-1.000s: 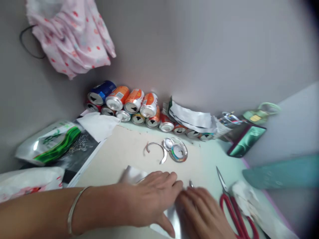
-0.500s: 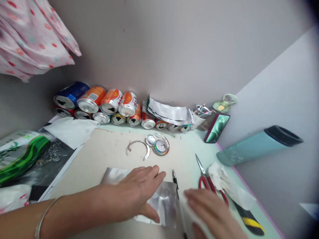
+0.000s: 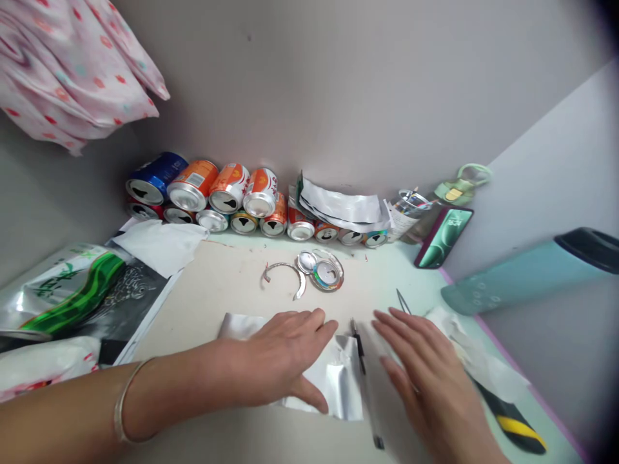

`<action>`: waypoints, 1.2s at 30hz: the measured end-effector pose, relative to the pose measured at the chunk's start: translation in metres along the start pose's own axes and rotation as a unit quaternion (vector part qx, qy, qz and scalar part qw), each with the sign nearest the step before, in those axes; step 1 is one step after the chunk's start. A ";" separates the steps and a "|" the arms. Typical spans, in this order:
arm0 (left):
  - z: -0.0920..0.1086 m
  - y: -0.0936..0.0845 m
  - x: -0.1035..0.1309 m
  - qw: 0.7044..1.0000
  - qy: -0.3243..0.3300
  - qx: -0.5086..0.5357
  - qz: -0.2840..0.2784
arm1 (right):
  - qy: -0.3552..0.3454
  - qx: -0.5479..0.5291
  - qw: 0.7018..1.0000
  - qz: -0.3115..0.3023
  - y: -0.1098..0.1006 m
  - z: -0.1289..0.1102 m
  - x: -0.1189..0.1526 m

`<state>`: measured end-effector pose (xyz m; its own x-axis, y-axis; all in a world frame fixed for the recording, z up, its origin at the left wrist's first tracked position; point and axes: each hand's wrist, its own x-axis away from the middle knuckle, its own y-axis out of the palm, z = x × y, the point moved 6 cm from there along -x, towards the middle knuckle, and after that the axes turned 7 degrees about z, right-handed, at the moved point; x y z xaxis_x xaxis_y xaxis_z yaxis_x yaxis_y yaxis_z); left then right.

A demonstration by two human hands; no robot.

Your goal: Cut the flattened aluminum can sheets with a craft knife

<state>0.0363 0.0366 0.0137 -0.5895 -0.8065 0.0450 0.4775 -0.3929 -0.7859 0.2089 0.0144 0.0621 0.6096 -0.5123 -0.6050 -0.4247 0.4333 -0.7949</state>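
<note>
A silvery metal sheet (image 3: 341, 380) lies on the pale tabletop (image 3: 232, 270), its right part creased. My left hand (image 3: 290, 354) rests palm down across the sheet, thumb spread toward me. My right hand (image 3: 425, 367) hovers to the right, fingers apart and holding nothing; it covers most of the scissors (image 3: 402, 300), whose blade tip shows above it. Between the sheet's right edge and my right hand lies a black-tipped pen (image 3: 358, 348). Beyond the sheet are a cut metal ring (image 3: 285, 267) and can ends (image 3: 327, 274).
Stacked drink cans (image 3: 225, 190) line the wall, with curved metal sheets (image 3: 341, 201) on top. At the right are a phone (image 3: 443, 238), a blue tumbler (image 3: 522, 270), crumpled tissue (image 3: 488, 357) and a black-yellow tool (image 3: 517, 425). A green-silver can (image 3: 72, 290) lies left.
The view has shifted, moving the scene rightward and slightly up. My right hand has come forward over the scissors, and its fingers are clearer. My left hand stays on the sheet.
</note>
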 end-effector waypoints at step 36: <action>0.005 -0.006 -0.002 0.999 -0.021 -0.010 -0.028 | 0.064 0.100 0.977 -0.176 0.012 0.061 0.037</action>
<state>0.0380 0.0385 0.0209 -0.5871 -0.8013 0.1148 0.4317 -0.4299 -0.7930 0.2669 0.0456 0.0327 0.5999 -0.7386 -0.3075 -0.0565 0.3442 -0.9372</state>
